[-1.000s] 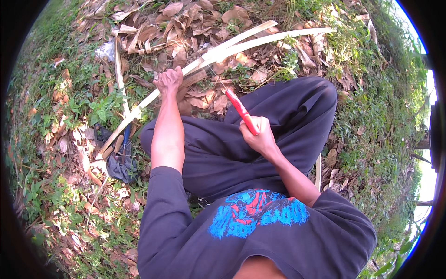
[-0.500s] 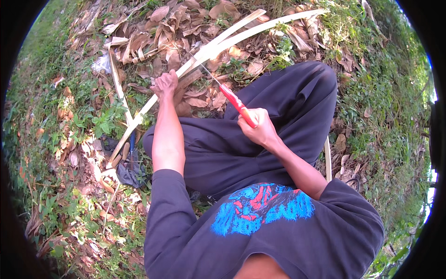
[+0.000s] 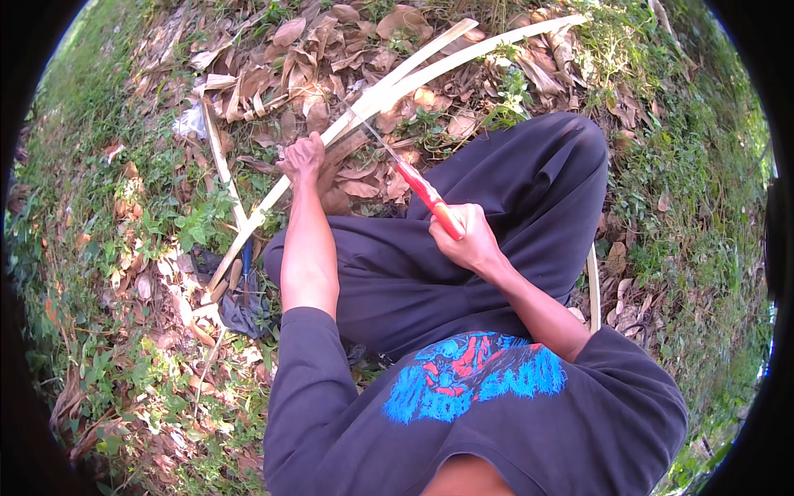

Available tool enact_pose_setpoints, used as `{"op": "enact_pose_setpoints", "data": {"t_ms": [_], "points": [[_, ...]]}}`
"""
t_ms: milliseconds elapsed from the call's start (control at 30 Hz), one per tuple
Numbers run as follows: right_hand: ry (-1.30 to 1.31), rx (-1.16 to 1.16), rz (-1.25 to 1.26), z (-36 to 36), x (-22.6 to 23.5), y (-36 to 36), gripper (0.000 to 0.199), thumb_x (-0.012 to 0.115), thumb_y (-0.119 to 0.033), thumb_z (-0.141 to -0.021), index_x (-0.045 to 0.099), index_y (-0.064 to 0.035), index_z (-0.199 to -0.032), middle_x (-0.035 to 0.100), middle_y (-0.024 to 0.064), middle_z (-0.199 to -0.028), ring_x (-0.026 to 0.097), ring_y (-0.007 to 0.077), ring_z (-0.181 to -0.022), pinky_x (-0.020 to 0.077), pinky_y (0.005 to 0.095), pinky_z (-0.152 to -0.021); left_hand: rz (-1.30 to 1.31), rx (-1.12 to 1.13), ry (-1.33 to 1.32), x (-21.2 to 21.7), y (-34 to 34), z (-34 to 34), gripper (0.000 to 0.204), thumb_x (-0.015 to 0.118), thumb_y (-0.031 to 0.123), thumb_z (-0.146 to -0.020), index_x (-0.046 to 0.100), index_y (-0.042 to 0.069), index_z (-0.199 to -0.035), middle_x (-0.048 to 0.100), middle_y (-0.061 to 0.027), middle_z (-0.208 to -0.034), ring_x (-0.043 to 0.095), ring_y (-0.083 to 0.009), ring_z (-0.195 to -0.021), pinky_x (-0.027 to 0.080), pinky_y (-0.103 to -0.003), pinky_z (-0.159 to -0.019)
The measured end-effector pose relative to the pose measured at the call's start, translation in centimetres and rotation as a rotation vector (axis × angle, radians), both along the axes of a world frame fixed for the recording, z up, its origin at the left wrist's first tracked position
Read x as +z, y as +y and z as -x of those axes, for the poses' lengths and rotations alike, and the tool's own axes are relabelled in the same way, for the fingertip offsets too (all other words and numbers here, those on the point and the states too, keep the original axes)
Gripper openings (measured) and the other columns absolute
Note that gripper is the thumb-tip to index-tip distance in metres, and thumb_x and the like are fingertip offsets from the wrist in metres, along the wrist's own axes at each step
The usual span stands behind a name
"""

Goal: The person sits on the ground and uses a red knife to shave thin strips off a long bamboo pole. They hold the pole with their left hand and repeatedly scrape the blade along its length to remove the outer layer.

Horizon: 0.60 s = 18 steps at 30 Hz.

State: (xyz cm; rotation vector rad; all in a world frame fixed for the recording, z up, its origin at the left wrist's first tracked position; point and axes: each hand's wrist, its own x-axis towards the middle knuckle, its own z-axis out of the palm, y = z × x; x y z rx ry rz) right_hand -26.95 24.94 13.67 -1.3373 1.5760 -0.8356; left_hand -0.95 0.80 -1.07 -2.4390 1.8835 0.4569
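Observation:
My left hand (image 3: 303, 157) is closed around a long pale wooden strip (image 3: 273, 196) that slants from lower left to upper right. Beyond that hand, the strip runs beside a second pale strip (image 3: 488, 45), and the two spread apart at their far ends. In my right hand (image 3: 467, 240) is a hand saw (image 3: 423, 192), gripped by its red and orange handle. Its narrow blade lies across the strips just past my left hand. Where the blade meets the wood, the depth of any cut is too small to tell.
Dry brown leaves (image 3: 306, 66) cover the ground ahead. Beside my left knee lie a blue-handled tool (image 3: 247, 263), wooden handles (image 3: 235, 274) and a dark plastic bag (image 3: 244, 314). Another thin strip (image 3: 220, 157) and clear plastic (image 3: 190, 121) are at the left. My folded legs (image 3: 513, 182) sit close beneath the saw.
The saw and my right hand have drawn back slightly toward me. My left hand keeps its hold on the strip. The whole view has shifted a little.

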Motion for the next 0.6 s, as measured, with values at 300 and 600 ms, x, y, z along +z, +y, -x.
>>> {"op": "enact_pose_setpoints", "data": {"t_ms": [300,600], "points": [[0.072,-0.067,0.034,-3.5,-3.4,-8.7,0.027,0.06,-0.017,-0.083,0.055,0.0036,-0.068,0.051,0.0228,-0.057,0.057,0.0314,-0.049,0.0452,0.0393,-0.054,0.001,0.007,0.007,0.7,-0.7,0.7,0.06,0.033,0.045,-0.091,0.074,0.004,-0.108,0.068,-0.023,-0.118,0.062,-0.0382,-0.116,0.032,-0.06,-0.104],[-0.088,-0.059,0.039,0.6,-0.1,-2.9,0.025,0.062,-0.016,-0.081,0.054,0.0038,-0.067,0.05,0.0219,-0.056,0.05,0.0364,-0.047,0.0432,0.0411,-0.053,-0.019,0.012,-0.008,0.4,-1.2,0.3,0.061,0.032,0.045,-0.092,0.074,0.004,-0.109,0.068,-0.0237,-0.118,0.062,-0.0395,-0.115,0.035,-0.059,-0.103]]}}
